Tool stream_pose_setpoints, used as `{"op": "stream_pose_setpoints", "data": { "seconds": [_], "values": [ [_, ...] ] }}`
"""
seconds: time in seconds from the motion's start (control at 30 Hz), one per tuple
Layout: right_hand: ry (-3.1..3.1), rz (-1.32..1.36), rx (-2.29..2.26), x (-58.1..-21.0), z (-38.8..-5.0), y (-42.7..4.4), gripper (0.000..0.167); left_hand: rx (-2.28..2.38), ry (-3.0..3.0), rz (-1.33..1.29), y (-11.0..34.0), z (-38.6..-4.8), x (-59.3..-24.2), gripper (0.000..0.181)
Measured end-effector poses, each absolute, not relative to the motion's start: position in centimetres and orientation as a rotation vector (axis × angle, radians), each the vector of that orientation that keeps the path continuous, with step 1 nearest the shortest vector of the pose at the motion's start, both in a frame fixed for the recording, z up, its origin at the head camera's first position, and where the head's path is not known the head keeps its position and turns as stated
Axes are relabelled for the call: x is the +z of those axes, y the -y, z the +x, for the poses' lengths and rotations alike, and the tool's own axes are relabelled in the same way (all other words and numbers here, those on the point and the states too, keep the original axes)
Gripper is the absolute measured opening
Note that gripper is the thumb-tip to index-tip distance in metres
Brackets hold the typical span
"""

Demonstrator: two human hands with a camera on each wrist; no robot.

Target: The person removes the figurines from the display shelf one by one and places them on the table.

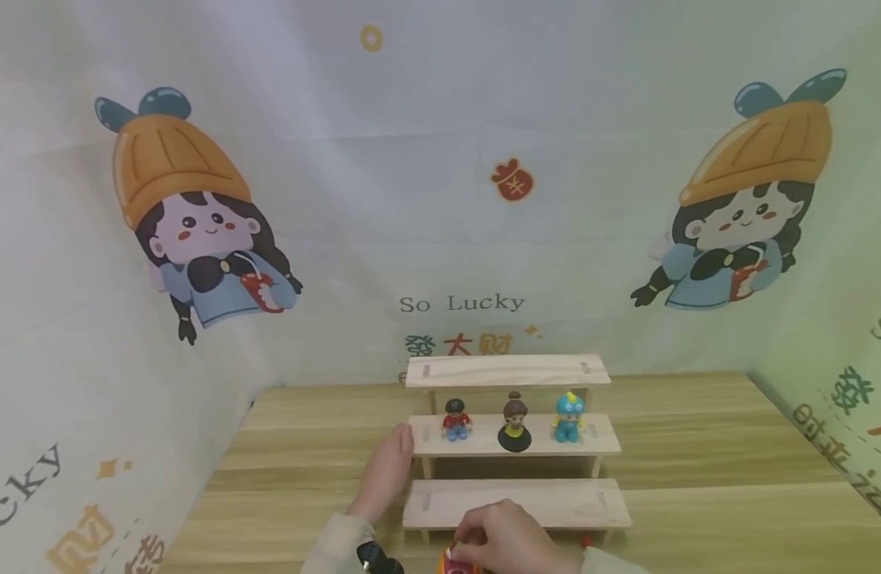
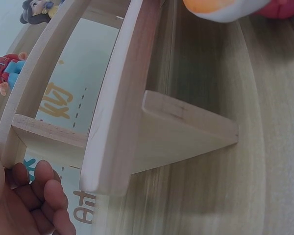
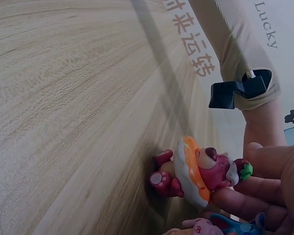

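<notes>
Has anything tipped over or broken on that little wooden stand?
No, nothing stands out. The red-topped figure, bun-haired figure and turquoise figure are all upright on the middle tier, and the wooden stand shows no visible damage. The pink bear figure in front is held by the right hand.

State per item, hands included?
Left hand: fingers loosely bent, at shelf end
Right hand: pinching bear figure
Bear figure: held at its top
Pink-and-blue figure: cut off, hold unclear
Red-shirted figure: upright, middle tier
Bun-haired figure: upright, middle tier
Teal figure: upright, middle tier
Shelf: standing
</notes>
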State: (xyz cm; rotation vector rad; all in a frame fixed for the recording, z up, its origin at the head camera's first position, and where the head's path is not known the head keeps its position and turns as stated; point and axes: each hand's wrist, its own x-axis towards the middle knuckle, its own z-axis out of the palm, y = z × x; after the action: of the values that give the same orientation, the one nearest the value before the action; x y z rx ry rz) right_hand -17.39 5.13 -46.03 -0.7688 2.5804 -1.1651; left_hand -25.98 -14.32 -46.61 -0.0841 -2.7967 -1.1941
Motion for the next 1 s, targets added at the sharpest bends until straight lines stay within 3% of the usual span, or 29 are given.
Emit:
{"op": "stream_pose_setpoints", "data": {
  "seconds": [1.0],
  "values": [
    [-2.517,-0.808,-1.246,-45.79,-17.45,-5.73,0.013,-1.207,2.822,-0.061,14.41,-25.98,-46.66,0.037]
  ]
}}
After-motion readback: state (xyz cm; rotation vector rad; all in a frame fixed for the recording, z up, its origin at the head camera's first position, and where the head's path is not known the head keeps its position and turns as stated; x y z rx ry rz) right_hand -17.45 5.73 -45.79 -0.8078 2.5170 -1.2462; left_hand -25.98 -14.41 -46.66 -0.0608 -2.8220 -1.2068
